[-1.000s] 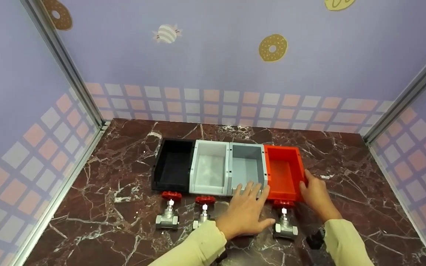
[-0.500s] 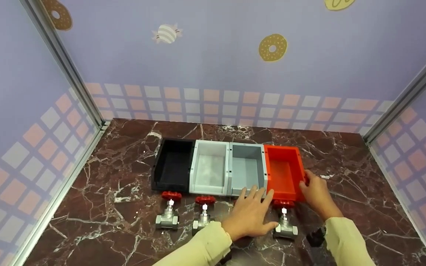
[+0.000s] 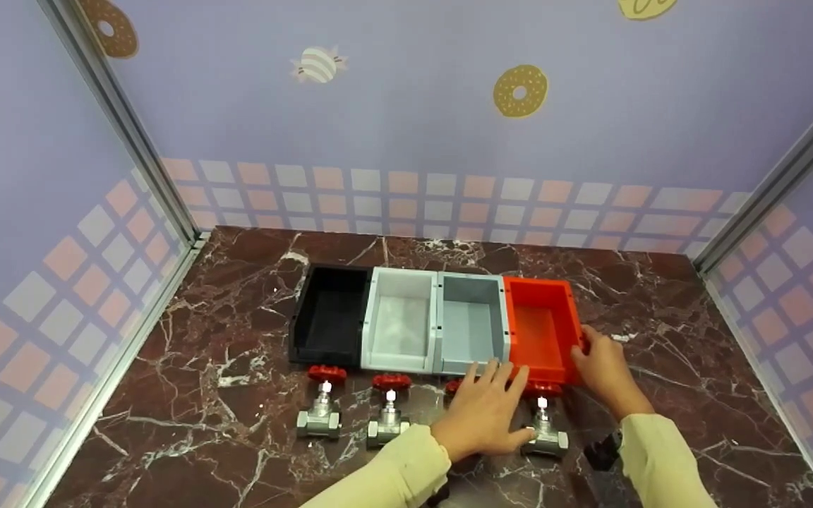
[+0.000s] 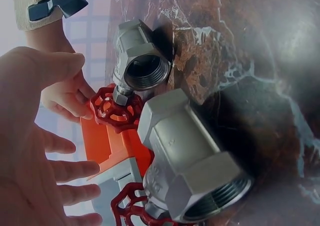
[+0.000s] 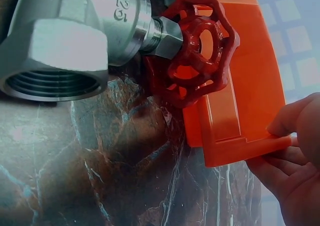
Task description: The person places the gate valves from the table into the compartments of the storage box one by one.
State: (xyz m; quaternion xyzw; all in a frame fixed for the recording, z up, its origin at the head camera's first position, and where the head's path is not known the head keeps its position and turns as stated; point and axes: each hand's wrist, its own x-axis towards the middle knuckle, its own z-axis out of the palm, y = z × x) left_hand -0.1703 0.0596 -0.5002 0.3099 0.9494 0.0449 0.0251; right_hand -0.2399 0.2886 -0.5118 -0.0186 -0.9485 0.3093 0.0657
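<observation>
Orange bin (image 3: 537, 339), rim (image 5: 250, 151) btwn R fingers (image 5: 271, 175)

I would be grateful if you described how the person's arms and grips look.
The left sleeve and right sleeve are pale yellow, plain and reach the wrists. A small black device sits on the right sleeve. The left grip and right grip are both ungloved, with no rings visible.

Orange-red bin (image 3: 537, 331), white-veined maroon tabletop (image 3: 202, 416)

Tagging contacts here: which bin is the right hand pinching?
The orange bin, rightmost of the four and the only orange one; the right hand pinches its outer wall.
</observation>
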